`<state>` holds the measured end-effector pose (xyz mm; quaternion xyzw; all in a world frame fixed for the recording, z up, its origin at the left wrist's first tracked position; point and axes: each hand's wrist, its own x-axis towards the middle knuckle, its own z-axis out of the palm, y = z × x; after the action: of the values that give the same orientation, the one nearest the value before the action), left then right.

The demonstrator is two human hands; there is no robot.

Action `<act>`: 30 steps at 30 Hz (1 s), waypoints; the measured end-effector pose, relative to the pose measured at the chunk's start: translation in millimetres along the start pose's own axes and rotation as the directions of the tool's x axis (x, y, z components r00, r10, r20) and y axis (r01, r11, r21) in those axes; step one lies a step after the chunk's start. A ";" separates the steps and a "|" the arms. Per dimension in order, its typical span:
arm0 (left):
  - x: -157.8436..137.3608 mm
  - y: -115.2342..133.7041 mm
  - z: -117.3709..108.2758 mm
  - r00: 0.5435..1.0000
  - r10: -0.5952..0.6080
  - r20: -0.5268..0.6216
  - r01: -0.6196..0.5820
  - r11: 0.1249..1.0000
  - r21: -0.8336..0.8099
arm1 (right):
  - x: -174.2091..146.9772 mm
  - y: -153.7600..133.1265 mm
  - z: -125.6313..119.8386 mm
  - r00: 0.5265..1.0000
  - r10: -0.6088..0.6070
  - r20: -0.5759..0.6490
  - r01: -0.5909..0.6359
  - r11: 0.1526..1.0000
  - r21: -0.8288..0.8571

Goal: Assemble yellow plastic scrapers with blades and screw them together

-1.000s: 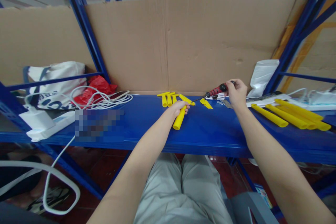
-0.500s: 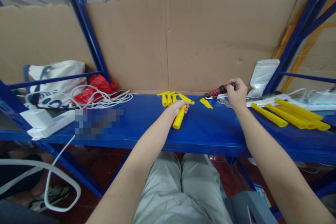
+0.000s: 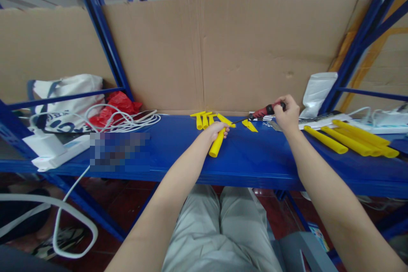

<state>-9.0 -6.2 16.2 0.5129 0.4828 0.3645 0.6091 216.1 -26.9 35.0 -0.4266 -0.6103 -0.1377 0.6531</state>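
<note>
My left hand (image 3: pixel 219 130) is closed around a yellow tube (image 3: pixel 216 146), which lies tilted toward me over the blue shelf. In my right hand (image 3: pixel 287 112) is the end of a screwdriver (image 3: pixel 262 112) with a red and black handle. Its thin shaft runs left to the far end of the tube, close by my left fingers; the exact contact is too small to make out. Behind my left hand lie several T-shaped yellow pieces (image 3: pixel 199 122). Right of it rest small flat yellow pieces (image 3: pixel 250 125).
Several yellow tubes (image 3: pixel 347 140) lie at the right on the blue shelf (image 3: pixel 178 148). A white pouch (image 3: pixel 318 93) leans by the right post. At the left are a cloth bag (image 3: pixel 70 102), a red plastic bag (image 3: pixel 116 106), coiled white cable (image 3: pixel 140 121) and a power strip (image 3: pixel 63 153). Cardboard (image 3: pixel 255 51) stands behind.
Both hands keep their hold on the tube and the screwdriver. The whole view has shifted very slightly; nothing else visibly differs.
</note>
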 end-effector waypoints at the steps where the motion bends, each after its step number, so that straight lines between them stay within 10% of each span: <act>1: 0.1 -0.1 0.4 1.000 0.002 -0.008 -0.002 1.000 0.010 | 0.0 0.3 -0.2 1.000 -0.009 0.007 0.009 1.000 -0.006; 17: 2.8 -2.4 -0.7 1.000 0.005 -0.024 -0.003 0.994 0.107 | -1.1 -4.4 -1.0 0.990 -0.093 0.108 0.096 0.995 -0.029; 22: 1.8 -1.5 -0.9 0.999 -0.004 -0.045 0.009 0.994 0.110 | -0.8 -2.1 6.6 0.987 0.115 0.112 -0.137 0.966 0.219; 30: 7.2 -3.9 -3.2 0.998 -0.006 -0.058 0.010 0.998 0.065 | 3.7 -5.4 6.4 0.870 0.368 0.327 -0.492 0.695 0.525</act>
<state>-10.3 0.7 10.9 0.5199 0.5137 0.3608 0.5793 208.7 -24.2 39.8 -0.3434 -0.5656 0.2601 0.7032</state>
